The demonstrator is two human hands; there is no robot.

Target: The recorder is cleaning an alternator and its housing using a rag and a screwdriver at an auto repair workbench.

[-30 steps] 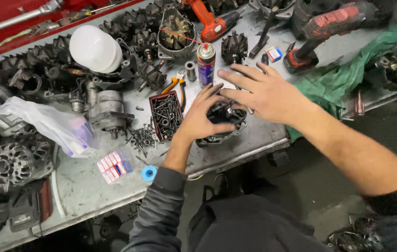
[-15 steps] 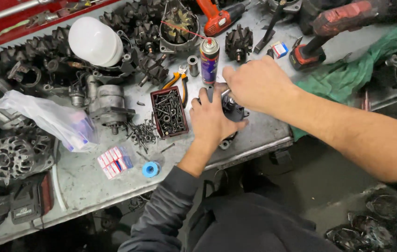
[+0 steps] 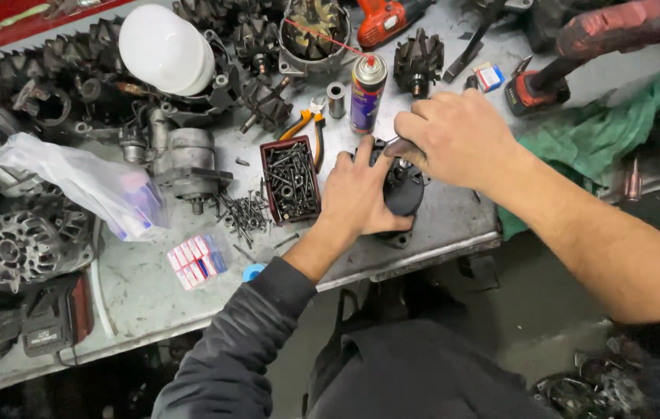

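Our left hand [image 3: 361, 198] comes up from about 7 o'clock, dark sleeve pushed back at the wrist, palm flat and fingers spread over the black round housing [image 3: 406, 190] on the grey workbench [image 3: 144, 287]. It's pressing down on the part rather than wrapping around it, and most of the housing sticks out at the hand's 3 o'clock. Just at 9 o'clock of that hand sits the little red tray of screws [image 3: 291, 180], and at 12 o'clock stands the spray can [image 3: 366, 93]. Our right hand [image 3: 454, 140] reaches in from 4 o'clock, forearm bare, fingers curled tight into a fist around a slim metal tool [image 3: 392, 143] poking out at its 9 o'clock, right above the housing.
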